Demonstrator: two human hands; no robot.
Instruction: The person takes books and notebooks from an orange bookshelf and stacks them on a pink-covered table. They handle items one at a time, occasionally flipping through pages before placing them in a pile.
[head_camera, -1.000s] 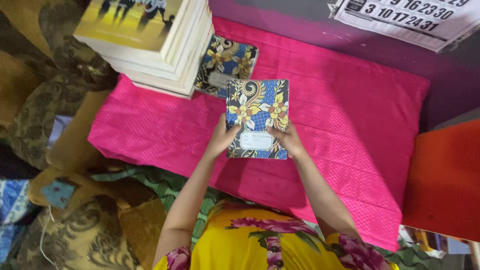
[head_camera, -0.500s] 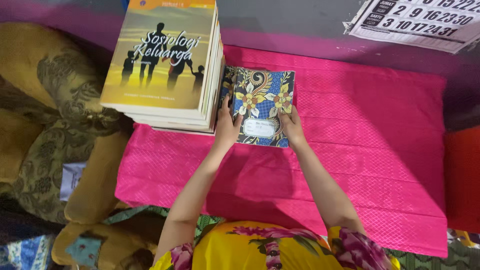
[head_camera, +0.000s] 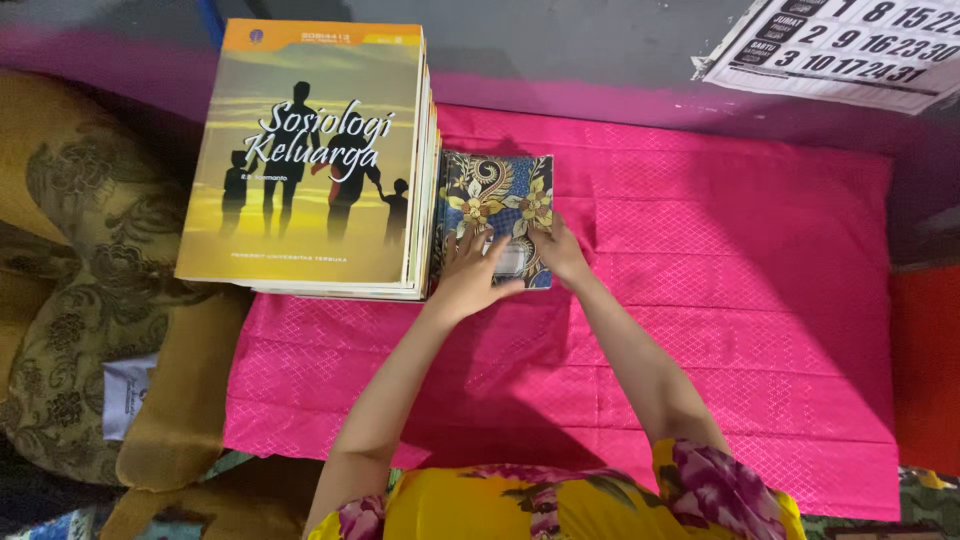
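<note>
A yellow flowered top (head_camera: 530, 505) is seen at the very bottom, at about 6 o'clock, with both bare arms stretched up from it toward 12. A bright pink quilted cloth (head_camera: 730, 330) is spread under everything in the middle.

A bit further out, the left hand (head_camera: 468, 272) is laid flat on the lower left part of a notebook (head_camera: 500, 200), fingers spread and pressed down on the cover rather than curled round it. The right hand (head_camera: 558, 250) is set at the notebook's lower right corner, fingers loosely bent and touching the cover and edge; a real grip can't be made out there, so it's more of a resting touch.

The notebook, blue with yellow flowers and a white label partly hidden by the hands, is lying flat on the cloth, just past the middle toward 12 o'clock. Its left edge is tucked right against a book stack (head_camera: 310, 160) at 10 o'clock, topped by a yellow-orange cover with silhouettes of people.

A patterned olive cushion (head_camera: 70, 300) is seen at 9 o'clock, an orange-red cushion (head_camera: 925, 370) at 3, and a wall calendar (head_camera: 850, 50) far off at 1 o'clock.
</note>
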